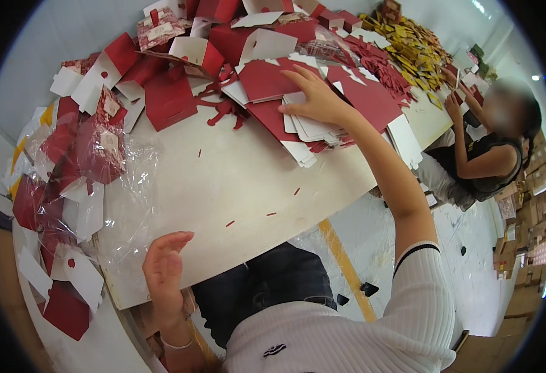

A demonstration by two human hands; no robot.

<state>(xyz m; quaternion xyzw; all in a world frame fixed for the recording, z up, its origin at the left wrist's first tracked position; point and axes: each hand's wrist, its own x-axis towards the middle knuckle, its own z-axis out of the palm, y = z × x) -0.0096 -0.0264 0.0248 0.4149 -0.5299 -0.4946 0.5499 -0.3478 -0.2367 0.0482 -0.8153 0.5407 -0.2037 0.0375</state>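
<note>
The right hand [313, 96] lies spread, unclamped, over the stack of flat red-and-white cards [265, 82] at one o'clock; the left hand [166, 270], empty, hangs loosely curled at eight. Better to pinch one edge gently — so no flap catches.

A pale table [242, 180] stretches across the workroom, its far side heaped with red and white boxes [170, 102]. Flat red-and-white card blanks [263, 78] lie stacked toward the middle, with red cut-out pieces [231, 115] just beside them. Farther along sit a pile of small red pieces [385, 71] and a yellow heap [417, 46]. Thin red slivers [230, 224] dot the bare surface; clear plastic [137, 193] crumples near the left end.
</note>
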